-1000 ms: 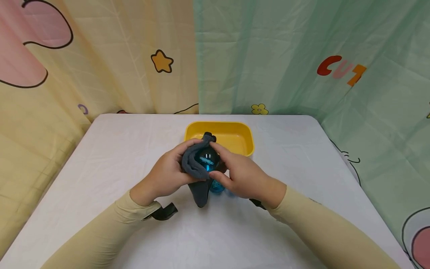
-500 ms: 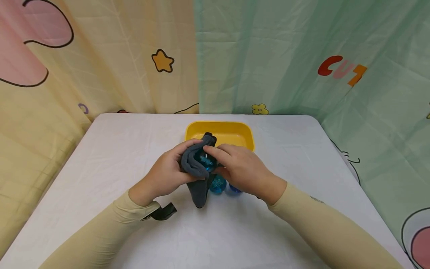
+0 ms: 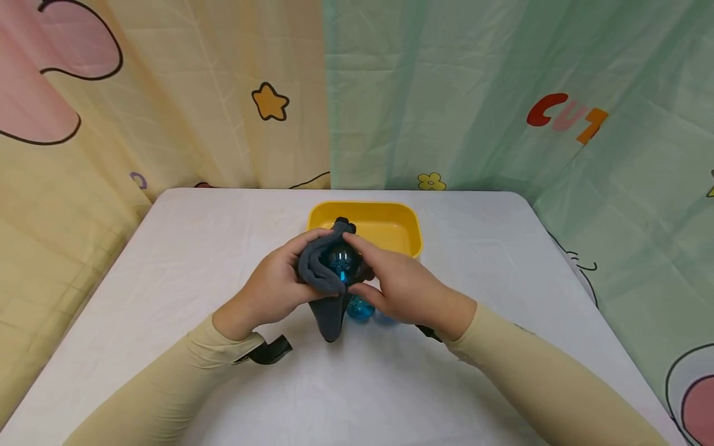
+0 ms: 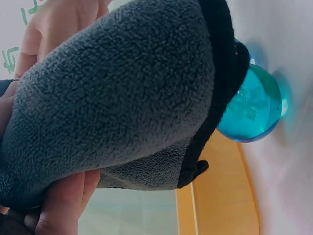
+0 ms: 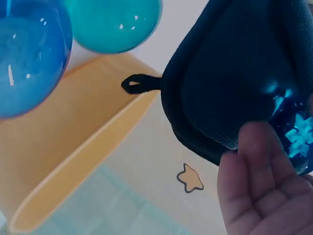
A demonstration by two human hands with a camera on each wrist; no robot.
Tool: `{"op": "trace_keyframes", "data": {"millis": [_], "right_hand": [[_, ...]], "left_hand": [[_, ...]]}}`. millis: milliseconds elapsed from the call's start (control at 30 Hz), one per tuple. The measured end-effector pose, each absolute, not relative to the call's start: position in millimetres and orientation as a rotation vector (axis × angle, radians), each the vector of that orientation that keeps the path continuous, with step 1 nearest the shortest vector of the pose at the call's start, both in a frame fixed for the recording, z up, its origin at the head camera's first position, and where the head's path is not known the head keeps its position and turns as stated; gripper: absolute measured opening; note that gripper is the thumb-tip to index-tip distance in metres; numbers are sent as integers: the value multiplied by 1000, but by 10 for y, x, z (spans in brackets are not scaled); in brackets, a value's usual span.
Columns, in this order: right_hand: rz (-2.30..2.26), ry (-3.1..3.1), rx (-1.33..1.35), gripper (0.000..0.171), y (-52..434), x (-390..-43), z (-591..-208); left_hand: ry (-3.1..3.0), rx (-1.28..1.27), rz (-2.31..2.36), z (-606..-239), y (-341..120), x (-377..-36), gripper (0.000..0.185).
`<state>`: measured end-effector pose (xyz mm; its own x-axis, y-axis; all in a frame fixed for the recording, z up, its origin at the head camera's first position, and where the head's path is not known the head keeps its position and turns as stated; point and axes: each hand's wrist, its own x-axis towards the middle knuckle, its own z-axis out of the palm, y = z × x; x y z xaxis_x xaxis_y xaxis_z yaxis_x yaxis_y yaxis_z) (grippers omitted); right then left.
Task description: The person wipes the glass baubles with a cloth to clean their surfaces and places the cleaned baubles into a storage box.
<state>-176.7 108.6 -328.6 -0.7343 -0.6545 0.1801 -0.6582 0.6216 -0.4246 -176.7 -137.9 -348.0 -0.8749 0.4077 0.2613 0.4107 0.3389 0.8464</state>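
Observation:
In the head view my left hand (image 3: 273,285) grips a dark grey fleecy cloth (image 3: 330,322), folded around the left side of a clear blue ball (image 3: 342,260). A pale star-like shape shows inside this ball in the right wrist view. My right hand (image 3: 409,288) holds the ball from the right, thumb on its near side and index finger on its far side. The cloth has a black edge and a small hanging loop (image 5: 139,84). Below the hands, a turquoise ball (image 4: 254,105) rests on the table, and a deeper blue ball (image 5: 29,63) lies beside it, mostly hidden in the head view.
A yellow rectangular tray (image 3: 417,241) stands just beyond the hands on the white-covered table (image 3: 234,229). Printed curtains (image 3: 379,93) hang behind the table and along its sides.
Half a second ago my right fingers lay across the top of the ball; now they are spread at its right side again. The cloth and left hand have shifted slightly left.

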Motion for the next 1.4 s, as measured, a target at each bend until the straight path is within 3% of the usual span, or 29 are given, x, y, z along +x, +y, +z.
{"op": "trace_keyframes", "data": {"millis": [167, 367, 567, 900, 1167, 1400], "right_hand": [[454, -2577, 1233, 79, 1111, -1805, -3336], [434, -2473, 1259, 71, 1110, -1854, -3359], [795, -2737, 1104, 73, 1029, -1842, -3311], [1449, -2821, 907, 58, 981, -1895, -3250], [1248, -2906, 778, 58, 1066, -2210, -3131], [908, -3087, 850, 55, 1051, -2633, -3089]], "left_hand": [[-2582, -772, -1647, -3473, -1391, -1760, 81], [-2605, -775, -1616, -3466, -1403, -1763, 82], [-2601, -796, -1562, -3464, -1431, -1774, 81], [-2617, -647, -1564, -3428, -1583, -1806, 74], [-2645, -530, -1493, -3395, -1875, -1799, 75], [-2667, -458, -1391, -3403, -2083, -1723, 76]]}}
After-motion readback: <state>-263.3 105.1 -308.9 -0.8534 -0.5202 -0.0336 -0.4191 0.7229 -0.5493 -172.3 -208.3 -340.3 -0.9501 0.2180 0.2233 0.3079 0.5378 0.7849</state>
